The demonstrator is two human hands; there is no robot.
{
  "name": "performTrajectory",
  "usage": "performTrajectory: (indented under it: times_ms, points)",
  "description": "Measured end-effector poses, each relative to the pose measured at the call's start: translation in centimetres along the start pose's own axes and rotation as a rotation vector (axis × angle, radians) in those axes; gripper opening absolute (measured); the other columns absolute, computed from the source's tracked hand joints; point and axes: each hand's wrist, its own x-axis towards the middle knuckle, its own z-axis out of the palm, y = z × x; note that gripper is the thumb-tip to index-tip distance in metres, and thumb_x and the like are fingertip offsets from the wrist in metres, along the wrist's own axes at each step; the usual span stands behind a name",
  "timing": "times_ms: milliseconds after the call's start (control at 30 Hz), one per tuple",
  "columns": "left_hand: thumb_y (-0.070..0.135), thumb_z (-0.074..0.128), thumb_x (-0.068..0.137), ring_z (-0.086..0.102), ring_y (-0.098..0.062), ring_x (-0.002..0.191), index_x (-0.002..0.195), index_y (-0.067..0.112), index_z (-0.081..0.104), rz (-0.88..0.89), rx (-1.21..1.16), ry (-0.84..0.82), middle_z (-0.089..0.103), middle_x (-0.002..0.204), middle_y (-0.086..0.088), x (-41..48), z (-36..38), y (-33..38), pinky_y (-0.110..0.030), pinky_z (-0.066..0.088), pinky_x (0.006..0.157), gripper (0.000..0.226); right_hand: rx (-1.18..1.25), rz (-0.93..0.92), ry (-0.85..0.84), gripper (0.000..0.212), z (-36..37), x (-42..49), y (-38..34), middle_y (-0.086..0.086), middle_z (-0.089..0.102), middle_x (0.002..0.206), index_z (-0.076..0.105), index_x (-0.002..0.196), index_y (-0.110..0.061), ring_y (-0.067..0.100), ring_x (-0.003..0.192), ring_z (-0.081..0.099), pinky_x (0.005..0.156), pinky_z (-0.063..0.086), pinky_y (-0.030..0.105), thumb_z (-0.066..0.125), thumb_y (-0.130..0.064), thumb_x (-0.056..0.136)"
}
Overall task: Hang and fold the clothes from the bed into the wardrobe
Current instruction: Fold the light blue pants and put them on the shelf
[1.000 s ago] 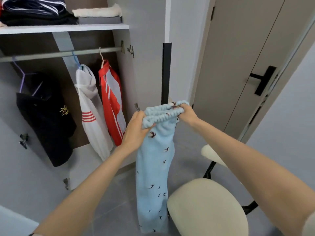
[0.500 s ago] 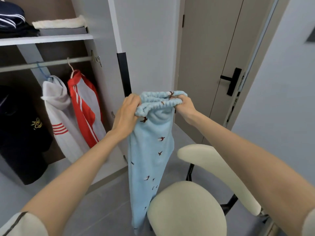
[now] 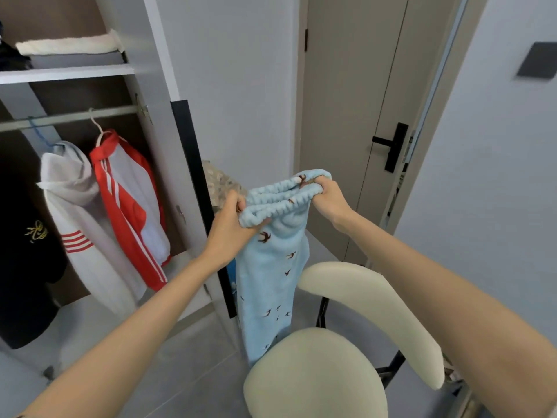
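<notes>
Both hands are on the light blue trousers (image 3: 271, 282), held up in the air just outside the wardrobe (image 3: 156, 70), in front of its open door's edge. Left hand (image 3: 230, 227): fingers clenched round the bunched elastic waistband (image 3: 278, 199) at the end nearer the wardrobe. Right hand (image 3: 328, 197): fingers grasping the far end of the same waistband, knuckles up. The waistband is stretched between the two hands and doubled over on itself. The legs hang straight down with a small dark bird print all over, and the lower end drops behind the cream chair seat (image 3: 313, 378), which sits further out from the wardrobe than the trousers. The curved chair back (image 3: 370, 309) is beyond the seat, away from the wardrobe. Inside the wardrobe, the rail (image 3: 69, 117) runs under the shelf (image 3: 66, 74). The red-and-white jacket (image 3: 129, 206) hangs nearest the open side, the white hoodie (image 3: 72, 212) with red stripes touches it, and the black garment (image 3: 27, 267) with a gold emblem is deepest in. On the shelf, a folded cream item (image 3: 69, 45) lies on something grey. A black strip (image 3: 193, 182) runs down the wardrobe door's edge. Something pale and patterned (image 3: 220, 181) pokes out between that edge and the left hand, possibly more fabric, can't tell. A closed door (image 3: 346, 116) with a black handle (image 3: 391, 146) is on the wall past the wardrobe.
</notes>
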Motion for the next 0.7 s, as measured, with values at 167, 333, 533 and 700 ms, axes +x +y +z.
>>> performTrajectory:
  times_ms: [167,333,533,700]
  points:
    - [0.028,0.085,0.07,0.065,0.002,0.086,0.113,0.018,0.037,-0.131,-0.19,-0.206,0.068,0.096,0.007,-4.6,6.4,3.0,-0.014,0.05,0.071,0.065,-0.098,0.019,0.028,0.021,-5.8,-5.0,2.9,0.012,0.061,0.112,0.065,0.101,-0.005,0.023,0.104,0.058,0.088,0.052,0.034,0.048,0.003,0.091]
    - [0.024,0.086,0.068,0.061,0.006,0.09,0.11,0.018,0.052,-0.17,-0.19,-0.485,0.065,0.105,0.009,-9.9,14.1,5.1,-0.013,0.049,0.075,0.054,-0.258,0.153,0.074,0.016,-12.2,-12.6,7.7,0.013,0.061,0.101,0.065,0.096,-0.002,0.021,0.091,0.056,0.071,0.049,0.02,0.051,0.001,0.09]
    - [0.002,0.076,0.072,0.056,0.02,0.098,0.106,0.042,0.053,-0.102,-0.308,-0.856,0.061,0.101,0.043,-17.2,21.9,8.3,-0.003,0.044,0.078,0.057,-0.438,0.355,0.083,0.012,-18.9,-23.1,13.7,0.018,0.065,0.088,0.066,0.087,0.002,0.033,0.084,0.059,0.072,0.046,0.036,0.055,-0.003,0.091]
    - [0.024,0.076,0.065,0.06,-0.008,0.109,0.116,0.021,0.051,-0.212,-0.256,-1.061,0.064,0.117,0.009,-23.4,28.4,9.3,-0.034,0.05,0.095,0.057,-0.556,0.549,0.181,0.014,-23.1,-32.3,17.9,0.017,0.067,0.094,0.07,0.092,0.0,0.032,0.091,0.061,0.077,0.047,0.036,0.058,-0.007,0.09]
